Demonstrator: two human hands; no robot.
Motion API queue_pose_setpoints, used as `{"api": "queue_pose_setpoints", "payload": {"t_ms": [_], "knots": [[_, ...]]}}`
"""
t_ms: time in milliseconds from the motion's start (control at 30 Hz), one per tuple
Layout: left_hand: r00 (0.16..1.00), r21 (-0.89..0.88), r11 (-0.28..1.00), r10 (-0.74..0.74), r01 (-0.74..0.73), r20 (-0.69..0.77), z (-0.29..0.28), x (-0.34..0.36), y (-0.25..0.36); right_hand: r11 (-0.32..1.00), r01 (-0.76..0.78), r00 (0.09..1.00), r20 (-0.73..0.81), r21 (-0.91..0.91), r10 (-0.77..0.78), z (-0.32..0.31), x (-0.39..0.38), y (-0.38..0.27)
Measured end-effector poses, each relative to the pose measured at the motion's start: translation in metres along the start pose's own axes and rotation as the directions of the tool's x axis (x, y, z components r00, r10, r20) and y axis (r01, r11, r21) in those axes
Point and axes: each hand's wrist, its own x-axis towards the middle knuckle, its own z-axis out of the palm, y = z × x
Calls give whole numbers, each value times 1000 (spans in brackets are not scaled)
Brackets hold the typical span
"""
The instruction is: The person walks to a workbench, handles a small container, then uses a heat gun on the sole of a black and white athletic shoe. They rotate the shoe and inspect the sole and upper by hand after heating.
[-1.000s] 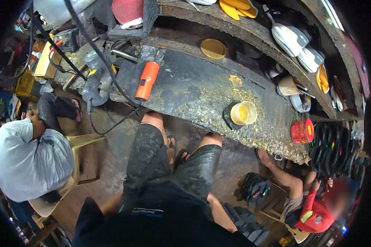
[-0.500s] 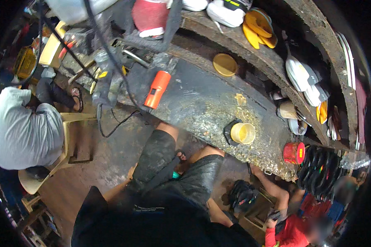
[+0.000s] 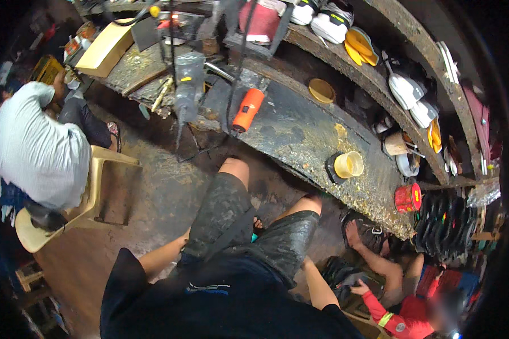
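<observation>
I sit before a long dark workbench (image 3: 300, 121) with both arms lowered beside my thighs. My left hand (image 3: 185, 239) rests near the outer side of my left thigh, its fingers mostly out of sight. Beside my right thigh is my right hand (image 3: 307, 263), only a small part of it showing. Neither hand visibly holds anything, though the fingers are hidden. On the bench in front of me lie an orange cylindrical tool (image 3: 247, 111) with a dark switch and a yellow tub (image 3: 349, 164) on a dark base. A red can (image 3: 408, 198) stands at the bench's right end.
Shelves above the bench hold white shoes (image 3: 406, 91), yellow-orange pieces (image 3: 361, 46) and a round tan lid (image 3: 322, 90). Dark cables (image 3: 235, 85) hang at the front left. A person in grey (image 3: 39, 144) sits left; another in red (image 3: 407, 313) sits at lower right, beside dark stacked soles (image 3: 444, 221).
My view has shifted left, so the bench items appear farther right. The person in red has stretched a hand forward. My arms remain beside my thighs.
</observation>
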Motion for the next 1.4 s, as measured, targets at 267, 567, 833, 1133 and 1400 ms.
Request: {"api": "queue_pose_setpoints", "payload": {"t_ms": [267, 567, 833, 1133, 1400], "knots": [[725, 459, 600, 670, -655, 159, 47, -47, 70, 721, 583, 727, -155, -375, -669, -20, -14, -122], [-51, 326, -332, 766, -885, 641, 169, -151, 58, 127, 340, 541, 83, -932, -837, 67, -74, -174], [122, 326, -173, 688, -929, 715, 198, -139, 20, 135, 275, 683, 94, -952, -725, 70, -54, -179], [242, 455, -148, 682, -878, 690, 205, -137, 29, 266, 379, 621, 30, -887, -784, 65, -47, -170], [237, 507, -641, 463, -576, 854, 207, -135, 24, 174, 793, -56, -354, -584, -934, 62, -130, -180]]}}
